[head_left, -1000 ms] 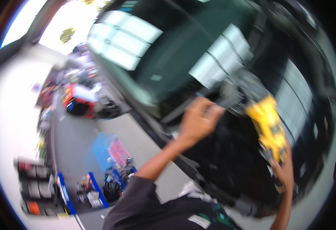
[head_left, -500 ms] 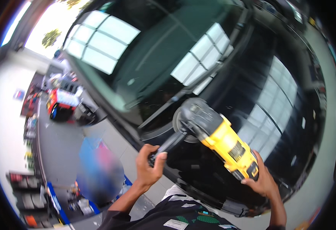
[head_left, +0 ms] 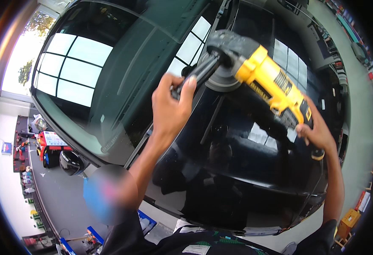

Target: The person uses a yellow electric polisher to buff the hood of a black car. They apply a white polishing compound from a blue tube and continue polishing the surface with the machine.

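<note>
The left hand [head_left: 172, 105] grasps the side handle [head_left: 203, 71], the right hand [head_left: 318, 131] the rear of the yellow polisher [head_left: 273, 80], probably to steady it over the black hood [head_left: 246, 170], near the windshield [head_left: 129, 76] edge.

From the person's head, one wide fisheye view looks down, quite near, over left hand [head_left: 173, 102], right hand [head_left: 320, 131], black car hood [head_left: 242, 168] and windshield [head_left: 118, 76].

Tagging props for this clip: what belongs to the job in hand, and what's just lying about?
In the job:
yellow power tool, its rear in the right grip
its side handle, in the left grip
its round disc
black car hood

Lying about:
red case, left
brown box, lower right
</note>
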Motion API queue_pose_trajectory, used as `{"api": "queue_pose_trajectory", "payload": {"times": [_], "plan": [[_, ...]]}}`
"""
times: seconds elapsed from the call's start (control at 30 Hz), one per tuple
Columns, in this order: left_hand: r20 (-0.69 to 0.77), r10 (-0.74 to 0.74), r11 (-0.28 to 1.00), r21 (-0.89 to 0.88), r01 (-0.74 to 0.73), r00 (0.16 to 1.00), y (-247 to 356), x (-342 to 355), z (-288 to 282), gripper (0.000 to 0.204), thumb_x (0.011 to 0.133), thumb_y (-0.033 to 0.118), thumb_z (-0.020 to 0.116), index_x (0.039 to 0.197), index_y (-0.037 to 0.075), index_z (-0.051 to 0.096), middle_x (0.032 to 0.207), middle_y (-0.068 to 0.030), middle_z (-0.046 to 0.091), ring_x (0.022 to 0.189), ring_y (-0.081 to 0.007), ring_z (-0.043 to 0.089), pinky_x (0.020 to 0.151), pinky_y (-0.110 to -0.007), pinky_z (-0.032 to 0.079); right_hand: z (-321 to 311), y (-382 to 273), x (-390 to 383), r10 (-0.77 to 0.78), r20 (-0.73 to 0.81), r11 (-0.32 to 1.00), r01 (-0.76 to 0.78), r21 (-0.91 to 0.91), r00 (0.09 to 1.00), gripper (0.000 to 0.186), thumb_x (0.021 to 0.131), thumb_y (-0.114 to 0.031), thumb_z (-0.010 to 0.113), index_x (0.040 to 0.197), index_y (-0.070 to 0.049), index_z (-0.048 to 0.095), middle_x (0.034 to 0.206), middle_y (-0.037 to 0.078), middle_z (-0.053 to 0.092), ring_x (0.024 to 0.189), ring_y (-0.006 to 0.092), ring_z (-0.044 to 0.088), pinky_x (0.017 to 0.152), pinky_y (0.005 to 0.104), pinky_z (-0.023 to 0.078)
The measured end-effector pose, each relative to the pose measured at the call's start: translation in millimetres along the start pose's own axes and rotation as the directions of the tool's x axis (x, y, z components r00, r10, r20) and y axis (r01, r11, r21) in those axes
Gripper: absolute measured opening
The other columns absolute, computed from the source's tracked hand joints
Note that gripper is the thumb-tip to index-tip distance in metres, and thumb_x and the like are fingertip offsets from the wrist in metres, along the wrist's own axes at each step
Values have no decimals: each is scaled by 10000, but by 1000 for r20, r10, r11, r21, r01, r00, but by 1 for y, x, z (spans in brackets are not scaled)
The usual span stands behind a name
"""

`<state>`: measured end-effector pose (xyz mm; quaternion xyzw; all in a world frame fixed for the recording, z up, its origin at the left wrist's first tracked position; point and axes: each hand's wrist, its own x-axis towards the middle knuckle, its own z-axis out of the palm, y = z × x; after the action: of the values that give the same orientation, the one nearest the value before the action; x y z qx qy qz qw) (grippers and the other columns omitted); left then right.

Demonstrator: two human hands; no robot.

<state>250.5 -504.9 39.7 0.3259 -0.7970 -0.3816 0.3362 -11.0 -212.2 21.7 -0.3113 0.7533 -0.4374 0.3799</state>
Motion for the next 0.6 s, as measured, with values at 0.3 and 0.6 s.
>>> {"api": "queue_pose_trajectory", "payload": {"times": [0.3,0.6], "plan": [[42,134,983,119,-138,990,9,135,80,469,884,458,668,833,-4,608,591,-58,604,564,-107,581,580,-282,468,-66,7,98,-122,-55,993,121,-12,991,817,894,-272,682,1542,-91,220,708,53,569,572,105,577,383,211,413],[61,-21,991,130,13,998,17,20,10,333,929,291,656,897,-27,562,716,-85,574,590,-115,550,574,-278,432,-27,14,34,-60,-8,992,59,-114,998,1008,732,-370,795,1542,-94,264,1032,125,623,654,136,624,496,232,488]]}}
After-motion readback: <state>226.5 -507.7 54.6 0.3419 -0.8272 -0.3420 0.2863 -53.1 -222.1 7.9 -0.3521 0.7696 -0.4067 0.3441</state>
